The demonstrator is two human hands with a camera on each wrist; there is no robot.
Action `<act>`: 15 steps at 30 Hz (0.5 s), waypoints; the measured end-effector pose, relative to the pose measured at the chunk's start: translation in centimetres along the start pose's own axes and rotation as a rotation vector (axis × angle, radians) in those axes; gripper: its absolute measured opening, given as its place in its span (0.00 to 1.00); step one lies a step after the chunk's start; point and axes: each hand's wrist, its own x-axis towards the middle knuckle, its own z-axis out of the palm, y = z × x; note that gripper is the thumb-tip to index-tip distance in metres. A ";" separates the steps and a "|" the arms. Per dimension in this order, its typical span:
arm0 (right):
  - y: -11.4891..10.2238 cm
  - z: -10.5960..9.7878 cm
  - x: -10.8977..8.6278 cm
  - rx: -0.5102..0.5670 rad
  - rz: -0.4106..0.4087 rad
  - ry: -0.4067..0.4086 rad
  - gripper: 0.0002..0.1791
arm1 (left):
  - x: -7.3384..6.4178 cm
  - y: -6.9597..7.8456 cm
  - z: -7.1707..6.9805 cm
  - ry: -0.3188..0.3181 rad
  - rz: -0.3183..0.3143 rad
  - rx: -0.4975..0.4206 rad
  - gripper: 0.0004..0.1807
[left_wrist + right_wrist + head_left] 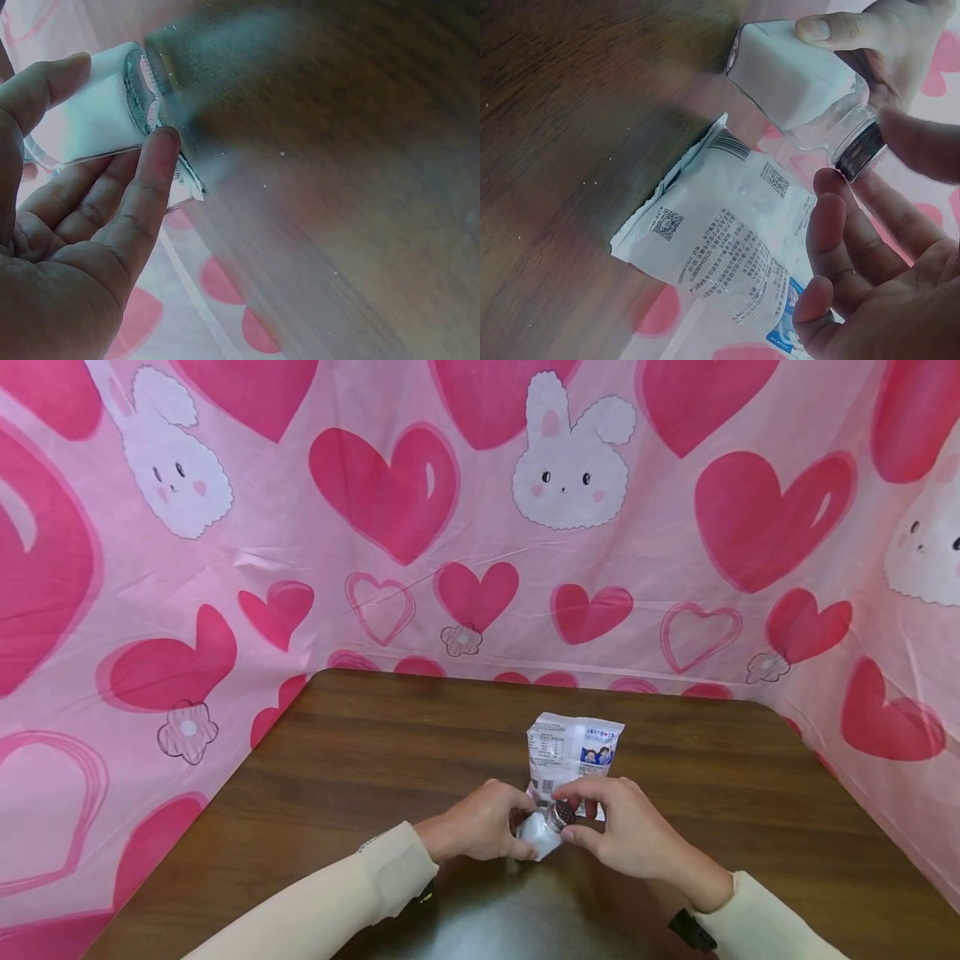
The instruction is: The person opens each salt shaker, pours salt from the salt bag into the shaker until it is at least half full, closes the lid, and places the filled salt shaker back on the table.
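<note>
A clear glass shaker jar [538,835] filled mostly with white powder is tilted above the table, its top toward the right. My left hand [483,822] grips the jar's body, thumb on the near side. At the jar's neck is a dark cap [861,150], perforated on top in the head view. My right hand [633,831] pinches this cap between thumb and fingers. In the left wrist view, the jar's base [139,90] faces the camera. Just behind both hands is a white printed packet [558,747], its lower part partly hidden by them.
The brown wood-grain table [405,735] extends around the hands. Small white specks dot its surface in the wrist views. A pink cloth [480,527] with hearts and rabbits hangs along the back and both sides.
</note>
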 end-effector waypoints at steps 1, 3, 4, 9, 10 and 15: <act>0.0 0.0 0.0 -0.002 0.000 0.004 0.19 | 0.0 0.0 0.0 -0.001 -0.003 -0.002 0.17; -0.1 0.1 0.0 -0.009 -0.001 0.012 0.18 | 0.0 0.0 0.0 -0.002 -0.012 -0.007 0.17; -0.2 0.2 0.0 -0.019 0.004 0.015 0.17 | 0.0 0.0 0.0 -0.002 -0.015 -0.008 0.17; -0.3 0.3 0.1 -0.052 0.058 0.013 0.12 | 0.0 0.1 0.0 -0.001 -0.023 -0.008 0.16; -0.3 0.4 0.1 -0.056 0.075 0.011 0.12 | 0.0 0.1 0.0 -0.002 -0.024 -0.011 0.16; -0.4 0.5 0.0 -0.089 0.116 0.023 0.09 | 0.0 0.1 -0.1 -0.006 -0.020 -0.019 0.17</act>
